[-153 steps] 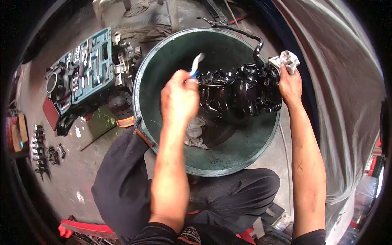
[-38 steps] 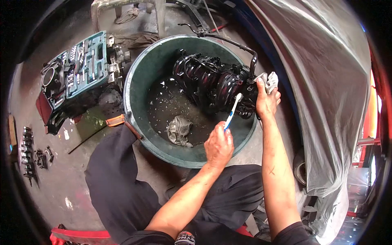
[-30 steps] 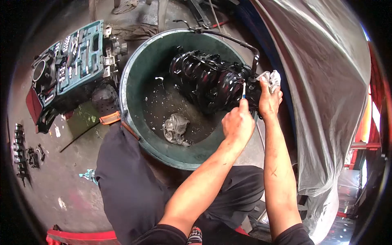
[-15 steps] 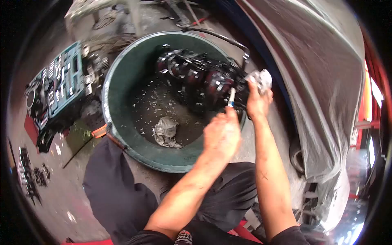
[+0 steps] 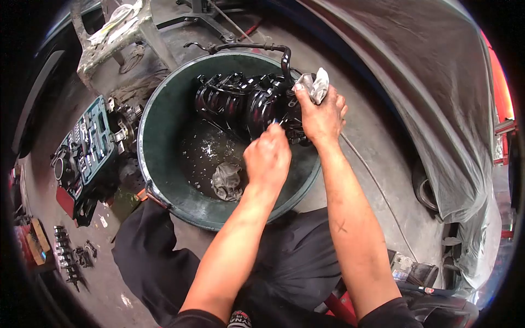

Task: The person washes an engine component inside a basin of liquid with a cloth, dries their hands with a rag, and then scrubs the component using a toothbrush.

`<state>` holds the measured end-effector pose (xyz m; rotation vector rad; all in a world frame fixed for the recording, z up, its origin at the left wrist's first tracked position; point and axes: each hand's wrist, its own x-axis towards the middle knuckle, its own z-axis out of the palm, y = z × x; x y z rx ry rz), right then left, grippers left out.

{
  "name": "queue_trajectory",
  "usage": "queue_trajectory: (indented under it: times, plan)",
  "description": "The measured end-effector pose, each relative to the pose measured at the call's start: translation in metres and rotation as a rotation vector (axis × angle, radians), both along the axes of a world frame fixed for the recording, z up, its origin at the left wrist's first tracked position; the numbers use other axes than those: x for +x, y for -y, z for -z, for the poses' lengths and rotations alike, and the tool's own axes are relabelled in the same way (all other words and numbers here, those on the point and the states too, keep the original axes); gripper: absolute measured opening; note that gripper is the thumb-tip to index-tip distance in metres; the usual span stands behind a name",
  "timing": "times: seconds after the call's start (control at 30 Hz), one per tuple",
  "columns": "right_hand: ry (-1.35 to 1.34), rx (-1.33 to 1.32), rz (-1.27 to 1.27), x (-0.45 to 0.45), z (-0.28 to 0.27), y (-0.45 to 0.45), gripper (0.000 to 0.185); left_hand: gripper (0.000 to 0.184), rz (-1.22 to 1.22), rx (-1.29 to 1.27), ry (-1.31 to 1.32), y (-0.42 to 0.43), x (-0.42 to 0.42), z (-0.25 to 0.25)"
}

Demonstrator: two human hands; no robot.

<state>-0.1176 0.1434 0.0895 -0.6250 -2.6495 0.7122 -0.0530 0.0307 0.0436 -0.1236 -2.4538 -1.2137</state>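
A glossy black ribbed part that looks like an intake manifold (image 5: 235, 104) lies tilted over the green tub (image 5: 156, 158), a bent black pipe (image 5: 286, 63) rising from its right end. My left hand (image 5: 268, 156) is closed around a slim white-and-blue tool (image 5: 278, 122), its tip against the manifold's lower side; most of the tool is hidden. At the manifold's right end, my right hand (image 5: 322, 115) is closed on a crumpled whitish rag (image 5: 316, 86), steadying the part. Inside the tub, a grey wadded cloth (image 5: 226, 181) lies in dark liquid with pale flecks.
Left of the tub stands an open teal socket set case (image 5: 90, 142). A crankshaft (image 5: 65, 254) lies on the floor at lower left. A worn plastic chair (image 5: 117, 38) is behind. On the right hangs a grey cover (image 5: 432, 93), with a thin hose (image 5: 377, 191) along the floor.
Both hands and the manifold appear shifted left in view, as the camera view has also shifted. The left hand's tool is now more hidden. The bent pipe stands more upright.
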Motion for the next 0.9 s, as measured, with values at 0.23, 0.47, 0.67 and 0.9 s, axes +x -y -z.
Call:
queue_trajectory:
  times: [0.23, 0.47, 0.67, 0.9]
  plan:
    - [-0.028, 0.003, -0.009, 0.002, 0.005, -0.01, 0.09, 0.014, 0.065, -0.017, -0.015, 0.0, -0.018, -0.019]
    - [-0.048, 0.024, 0.005, 0.004, 0.011, -0.012, 0.09, 0.017, 0.041, -0.006, -0.004, -0.013, -0.024, -0.019]
    - [-0.044, 0.024, 0.008, 0.004, 0.01, -0.012, 0.089, 0.017, 0.002, 0.097, 0.181, -0.01, -0.034, -0.021]
    - [-0.071, 0.021, 0.013, -0.001, 0.015, -0.018, 0.086, 0.017, -0.049, 0.207, 0.373, 0.0, -0.03, -0.028]
